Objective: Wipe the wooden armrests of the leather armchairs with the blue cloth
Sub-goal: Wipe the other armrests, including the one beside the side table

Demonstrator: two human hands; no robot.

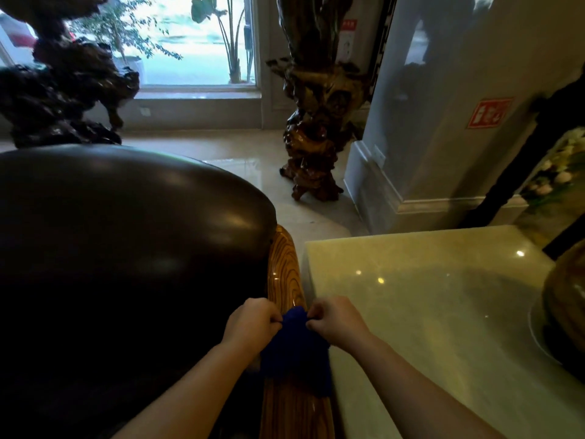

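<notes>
A dark leather armchair (120, 236) fills the left half of the view. Along its right side runs a glossy, grain-patterned wooden armrest (285, 267), stretching from the lower middle up toward the chair's back. The blue cloth (294, 346) lies bunched on top of this armrest. My left hand (251, 323) pinches the cloth's left edge and my right hand (337, 321) pinches its right edge, both with fingers closed on the fabric. The cloth hides the stretch of armrest beneath it.
A pale polished stone tabletop (427, 296) sits right beside the armrest, bearing a dark rounded vessel (566, 312) at its far right. Ahead stand a carved root sculpture (316, 128), a dark sculpture (57, 83), a grey pillar (443, 122) and a window (190, 42).
</notes>
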